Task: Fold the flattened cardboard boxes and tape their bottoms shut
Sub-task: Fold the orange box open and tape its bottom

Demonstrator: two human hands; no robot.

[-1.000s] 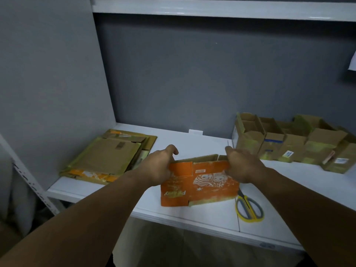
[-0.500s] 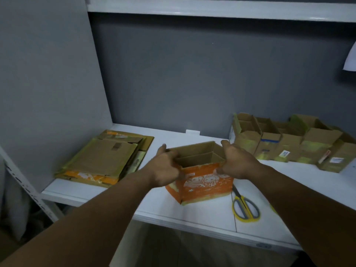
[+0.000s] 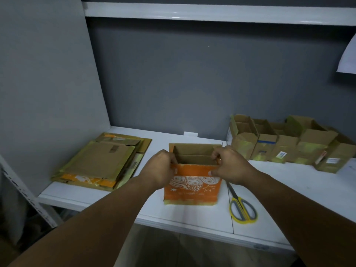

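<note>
Near the table's (image 3: 194, 216) front edge the orange box (image 3: 192, 187) stands upright, mouth up, long axis along that edge. Left hand (image 3: 160, 169) and right hand (image 3: 230, 167) grip its end walls, fingers (image 3: 215, 155) curled over the rim. Flattened boxes (image 3: 104, 160) lie back-left.

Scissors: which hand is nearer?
Right. The right hand grips the right rim of the orange box, just up-left of the scissors; the left hand grips its left rim, across the box.

Yellow-handled scissors (image 3: 243, 207) lie closed near the white desk's (image 3: 289, 189) front edge. Above the desk there's a white shelf (image 3: 212, 14), plus a paper sheet (image 3: 348, 56) on the grey wall.
</note>
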